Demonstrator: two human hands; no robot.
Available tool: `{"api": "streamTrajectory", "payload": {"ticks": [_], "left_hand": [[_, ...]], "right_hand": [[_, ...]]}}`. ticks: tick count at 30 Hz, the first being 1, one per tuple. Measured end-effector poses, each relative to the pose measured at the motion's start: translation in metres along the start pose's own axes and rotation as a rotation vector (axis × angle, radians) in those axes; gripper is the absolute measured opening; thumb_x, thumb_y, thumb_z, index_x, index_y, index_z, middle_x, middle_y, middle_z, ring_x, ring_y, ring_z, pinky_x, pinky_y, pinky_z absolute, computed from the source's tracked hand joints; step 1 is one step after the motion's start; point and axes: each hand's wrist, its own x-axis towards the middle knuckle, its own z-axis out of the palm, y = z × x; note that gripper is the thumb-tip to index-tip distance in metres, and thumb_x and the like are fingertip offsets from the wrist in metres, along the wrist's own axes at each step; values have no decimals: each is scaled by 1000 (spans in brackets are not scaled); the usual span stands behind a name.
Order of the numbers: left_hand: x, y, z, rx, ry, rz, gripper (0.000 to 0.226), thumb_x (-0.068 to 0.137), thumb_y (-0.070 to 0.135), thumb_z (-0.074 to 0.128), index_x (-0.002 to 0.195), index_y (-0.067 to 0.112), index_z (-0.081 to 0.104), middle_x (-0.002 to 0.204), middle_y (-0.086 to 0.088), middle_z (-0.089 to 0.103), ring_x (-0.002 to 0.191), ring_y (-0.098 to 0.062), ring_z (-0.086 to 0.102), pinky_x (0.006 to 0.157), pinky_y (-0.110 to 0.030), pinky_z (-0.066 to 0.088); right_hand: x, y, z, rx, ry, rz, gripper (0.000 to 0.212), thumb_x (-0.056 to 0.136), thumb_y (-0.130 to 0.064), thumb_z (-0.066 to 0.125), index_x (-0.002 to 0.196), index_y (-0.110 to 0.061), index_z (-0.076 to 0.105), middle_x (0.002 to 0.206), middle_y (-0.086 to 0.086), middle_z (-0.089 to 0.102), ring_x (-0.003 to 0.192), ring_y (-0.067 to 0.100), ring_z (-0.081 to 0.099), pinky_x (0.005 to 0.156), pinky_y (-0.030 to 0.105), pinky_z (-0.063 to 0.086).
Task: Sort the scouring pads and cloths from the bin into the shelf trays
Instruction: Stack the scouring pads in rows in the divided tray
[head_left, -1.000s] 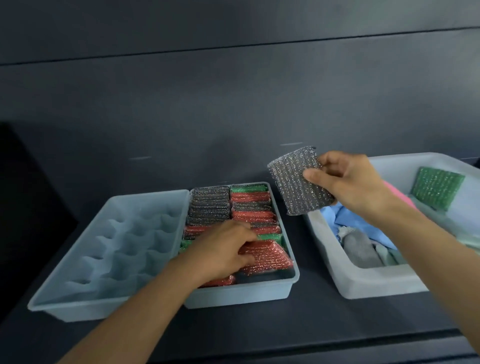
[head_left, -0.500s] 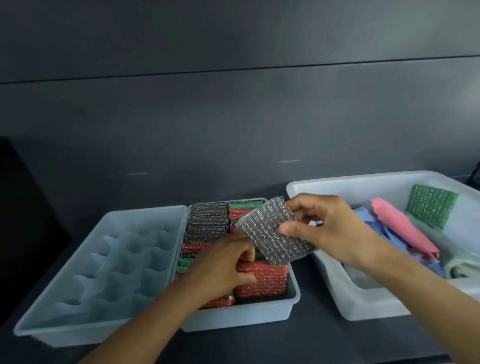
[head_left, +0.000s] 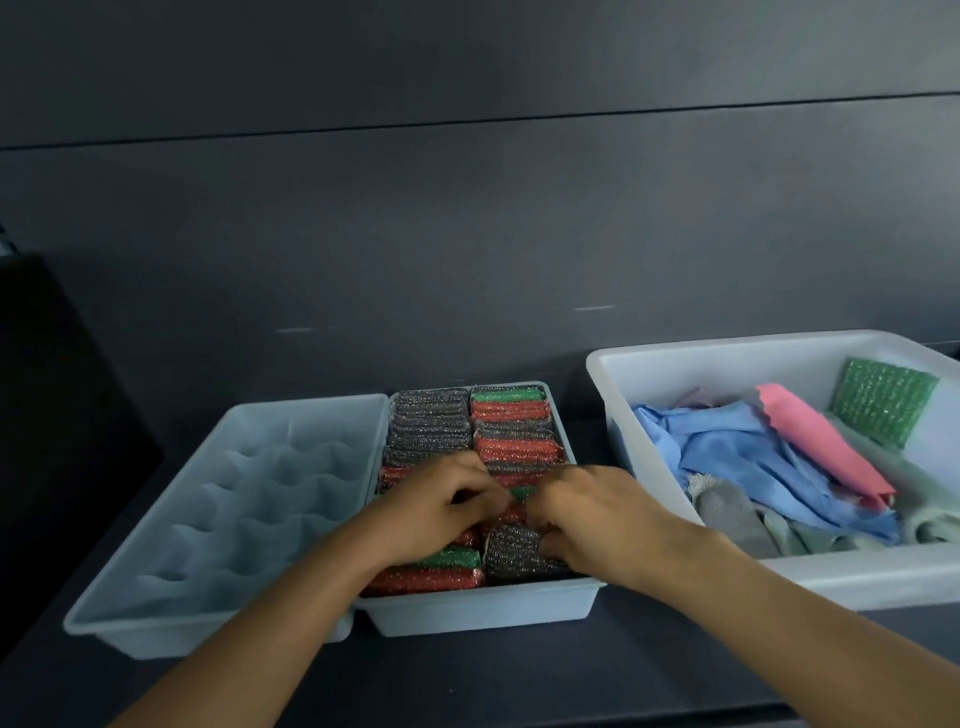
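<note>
The middle shelf tray (head_left: 483, 610) is packed with upright silver, red and green scouring pads in two rows. My right hand (head_left: 597, 525) grips a silver scouring pad (head_left: 511, 553) that stands in the tray's front right corner. My left hand (head_left: 441, 506) is beside it, its fingers curled down among the pads in the tray's middle; what its fingertips hold is hidden. The white bin (head_left: 727, 351) on the right holds a blue cloth (head_left: 737, 452), a pink cloth (head_left: 821, 447), grey and pale green cloths and a green scouring pad (head_left: 883, 410).
A pale blue tray (head_left: 234, 519) with a dimpled bottom and nothing in it touches the pad tray's left side. All three containers stand on a dark shelf against a dark back wall (head_left: 467, 234). A narrow strip of shelf lies in front of the trays.
My right hand carried the silver pad from above the bin down to the left and into the front right of the pad tray. My left hand stayed among the pads.
</note>
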Motion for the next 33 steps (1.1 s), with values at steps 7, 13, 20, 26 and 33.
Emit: {"api": "streamTrajectory", "payload": {"ticks": [7,13,20,26,33], "left_hand": [[3,6,4,220,-37,-3,29,82,52,67,105,34,73,95,15,51,89,-2,51,81,-32,47],[15,22,5,330,-28,-27,27,85,54,64,106,39,67,99,19,48,95,2,48,85,-29,45],[63,65,32,151,103,19,45,90,51,57,132,37,51,129,21,44,120,2,44,99,-23,37],[121,101,63,29,168,-115,69,93,51,55,150,23,30,154,4,29,142,-14,26,115,-35,27],[157,107,87,128,147,-305,78,95,42,56,155,9,18,164,3,-6,150,-16,-4,120,-33,10]], "right_hand": [[2,6,10,11,22,-55,24,85,-31,64,105,-18,62,109,-1,62,103,21,58,80,34,48],[-12,36,-2,385,300,-2,21,83,-39,68,93,-21,66,92,-8,58,89,9,53,73,32,48],[-41,154,-22,515,507,348,24,84,-27,70,106,-19,68,113,-1,60,110,16,50,94,26,40],[-84,270,-22,245,315,829,52,86,-28,64,135,-15,50,141,12,42,132,32,30,105,37,31],[-110,339,-8,-80,-16,1048,49,83,-13,52,129,-4,41,136,20,42,128,39,35,100,43,38]]}}
